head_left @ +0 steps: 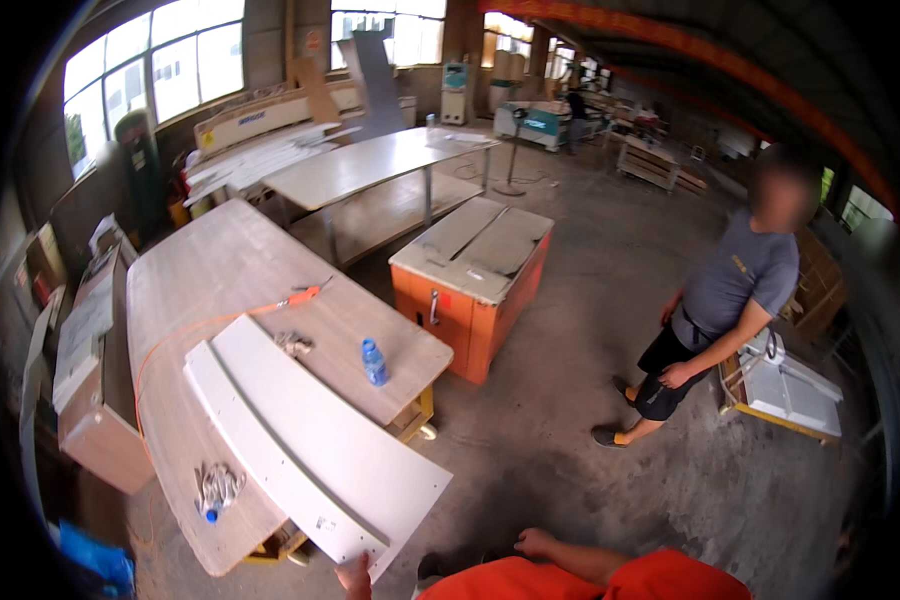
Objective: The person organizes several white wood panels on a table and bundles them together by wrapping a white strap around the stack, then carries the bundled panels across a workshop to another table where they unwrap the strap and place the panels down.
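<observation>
A long wooden desk (220,270) carries gloves (215,487), an orange hose (185,330), a blue bottle (373,362) and two flat, smooth white panels (320,430) jutting past its edge. Left hand (355,578) pinches the panel's near corner; lifting seems barely begun. Right hand (537,543) is free, its grip loosely curled and empty.

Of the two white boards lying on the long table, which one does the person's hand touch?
The wider, right board; the left hand touches its near corner. The narrow board lies alongside, untouched.

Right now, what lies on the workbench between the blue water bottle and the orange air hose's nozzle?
In the head view, a small metal fitting lies between bottle and nozzle; otherwise bare wood.
</observation>
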`<state>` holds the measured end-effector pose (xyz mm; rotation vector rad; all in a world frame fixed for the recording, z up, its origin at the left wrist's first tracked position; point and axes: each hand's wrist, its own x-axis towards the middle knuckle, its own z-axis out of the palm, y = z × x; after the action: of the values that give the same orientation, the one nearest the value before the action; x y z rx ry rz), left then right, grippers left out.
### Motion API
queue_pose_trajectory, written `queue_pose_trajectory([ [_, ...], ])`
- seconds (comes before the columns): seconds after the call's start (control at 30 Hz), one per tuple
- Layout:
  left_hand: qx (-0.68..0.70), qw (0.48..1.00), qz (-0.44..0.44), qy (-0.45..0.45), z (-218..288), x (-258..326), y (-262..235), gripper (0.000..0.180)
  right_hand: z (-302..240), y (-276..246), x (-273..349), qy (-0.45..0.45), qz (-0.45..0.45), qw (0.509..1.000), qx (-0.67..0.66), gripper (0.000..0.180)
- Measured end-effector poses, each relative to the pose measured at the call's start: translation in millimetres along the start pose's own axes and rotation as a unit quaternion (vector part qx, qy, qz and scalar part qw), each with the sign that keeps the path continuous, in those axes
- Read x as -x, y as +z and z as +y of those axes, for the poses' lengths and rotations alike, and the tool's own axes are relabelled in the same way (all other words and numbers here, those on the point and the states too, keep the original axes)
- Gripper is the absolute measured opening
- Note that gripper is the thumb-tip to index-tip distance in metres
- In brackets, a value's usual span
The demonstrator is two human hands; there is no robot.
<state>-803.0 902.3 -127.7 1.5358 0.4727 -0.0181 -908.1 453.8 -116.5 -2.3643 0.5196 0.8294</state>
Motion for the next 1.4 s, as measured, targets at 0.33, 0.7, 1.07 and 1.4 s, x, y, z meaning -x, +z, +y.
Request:
queue_pose_trajectory([
  [0.33,-0.199,0.955,0.038,-0.217,87.4,28.0,-20.1,0.048,-133.8,-36.3,42.9,-0.144,-0.043,0.988,0.047,0.072],
  [0.7,-0.233,0.959,-0.162,-0.031,214.3,103.4,103.7,0.051,-216.4,-36.2,52.7,-0.385,-0.014,0.918,-0.097,0.052],
  [1.07,0.214,0.963,-0.073,-0.146,178.3,28.2,86.7,0.050,-241.6,-77.0,113.5,-0.074,-0.385,0.697,-0.601,0.051],
  [1.4,0.209,0.969,0.009,-0.134,179.3,-31.9,23.0,0.041,-311.6,-33.2,69.1,-0.142,-0.443,0.678,-0.568,0.042],
])
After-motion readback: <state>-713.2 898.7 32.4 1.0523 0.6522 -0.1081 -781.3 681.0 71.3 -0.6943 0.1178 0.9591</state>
